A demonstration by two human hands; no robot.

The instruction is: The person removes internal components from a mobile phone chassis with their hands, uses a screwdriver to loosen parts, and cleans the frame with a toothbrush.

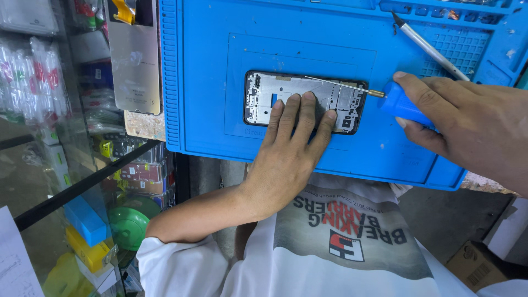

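An opened phone frame point(264, 93) with bare metal insides lies flat on a blue work mat point(209, 66). My left hand point(291, 143) presses down on it, fingers spread over its middle and right part. My right hand point(467, 126) grips a blue-handled screwdriver point(404, 105) whose thin metal shaft reaches left across the upper right part of the phone. The tip rests near the frame's top edge.
A silver tweezer-like tool point(429, 47) lies on the mat at the upper right, beside small moulded compartments point(456, 11). A glass display case point(82, 165) with packaged accessories stands at the left. A flat phone panel point(135, 55) lies beside the mat. A cardboard box point(476, 264) sits at lower right.
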